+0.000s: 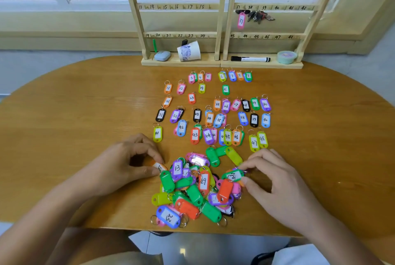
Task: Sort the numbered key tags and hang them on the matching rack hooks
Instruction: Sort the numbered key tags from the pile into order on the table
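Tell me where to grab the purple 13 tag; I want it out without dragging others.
Pinch the purple 13 tag across its long edges, from above. It lies label up, seemingly on top of the pile, both edges exposed. Its near end touches a face-down green tag, so lift rather than slide.

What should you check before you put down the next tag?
1. The left hand pinches the orange tag: ok.
2. Its number readable: cannot tell, partly covered.
3. The right hand pinches the green tag: ok.
4. Its number readable: cannot tell, blurred.
5. On the rack, tag 37 hangs below label 37: ok.
6. The pile sorted: not ok, many tags heaped.
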Demonstrator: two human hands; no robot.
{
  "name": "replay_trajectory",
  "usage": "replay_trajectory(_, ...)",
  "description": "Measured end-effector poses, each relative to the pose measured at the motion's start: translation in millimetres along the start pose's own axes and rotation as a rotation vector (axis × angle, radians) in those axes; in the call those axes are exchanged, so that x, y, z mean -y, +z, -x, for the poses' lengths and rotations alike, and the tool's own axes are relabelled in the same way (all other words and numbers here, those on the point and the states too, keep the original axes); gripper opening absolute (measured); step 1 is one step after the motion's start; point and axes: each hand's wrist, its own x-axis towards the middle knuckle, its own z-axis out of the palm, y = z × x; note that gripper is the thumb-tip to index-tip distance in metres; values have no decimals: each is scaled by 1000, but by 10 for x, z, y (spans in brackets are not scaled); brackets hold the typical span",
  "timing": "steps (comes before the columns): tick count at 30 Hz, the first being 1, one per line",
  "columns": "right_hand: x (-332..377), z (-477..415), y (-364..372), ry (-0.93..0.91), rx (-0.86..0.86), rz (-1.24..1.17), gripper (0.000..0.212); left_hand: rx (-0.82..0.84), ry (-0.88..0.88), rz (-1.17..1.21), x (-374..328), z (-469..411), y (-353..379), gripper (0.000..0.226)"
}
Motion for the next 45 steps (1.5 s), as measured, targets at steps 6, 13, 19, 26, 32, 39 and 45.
replay_trajectory(6, -39, -19, 10, 23, -33, -57, 17, -18, -18, 16, -27, 1, -10, 23)
replay_trajectory(13, 12, -66, -42, 107, -66, -190, 17, -60, -158, 68, -102, 25, -32, 24)
replay_trajectory(19, 31, -156, -97, 170, -47, -303, 14, -132, -226, 210, -163, 34, -93, 25)
replay_trajectory(26, 114, -423, -196, 198, -105, -609, 2, -240, -322, 535, -238, -112, -84, 31)
replay_trajectory(32, 95, -691, -292, 238, -92, -729, 3, -288, -293, 611, -358, -370, -5, 26)
replay_trajectory(39, -192, -1044, -474, 210, -103, -614, 4, -307, -206, 587, -490, -791, 66, 30)
replay_trajectory(45, -735, -1404, -682, 260, -246, -426, 11, -362, -148, 575, -583, -1209, 145, 12)
